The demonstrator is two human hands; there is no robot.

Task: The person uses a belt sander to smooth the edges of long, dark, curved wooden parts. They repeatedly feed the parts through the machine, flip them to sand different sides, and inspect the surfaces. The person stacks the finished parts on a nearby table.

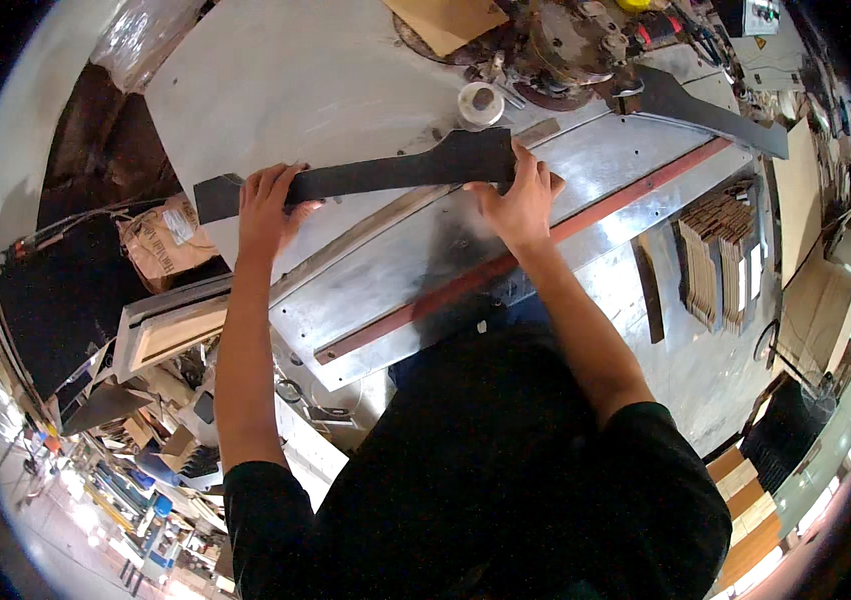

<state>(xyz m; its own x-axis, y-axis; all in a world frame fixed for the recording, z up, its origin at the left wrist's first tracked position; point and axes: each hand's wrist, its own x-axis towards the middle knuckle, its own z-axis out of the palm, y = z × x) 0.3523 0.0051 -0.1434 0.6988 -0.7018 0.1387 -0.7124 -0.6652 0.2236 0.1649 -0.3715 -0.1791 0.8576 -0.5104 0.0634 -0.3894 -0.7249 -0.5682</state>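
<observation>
Left hand (270,205) and right hand (519,208) grasp a long, dark-grey, contoured panel (375,178), apparently positioning it; shifting it calls for even support.

Dark charcoal is seen over the long shaped board (375,177); a similar piece (687,105), upper right, is toned lighter grey. The worktable (275,110) is silvery grey, dotted with dark spots. The long strip (635,191) is coloured brick red. The round tub (481,104) is rimmed white around a brown centre. Stacked slats (713,268) are striped tan and grey. The paper bag (150,250) is coloured brown, the shirt (465,480) black.
</observation>
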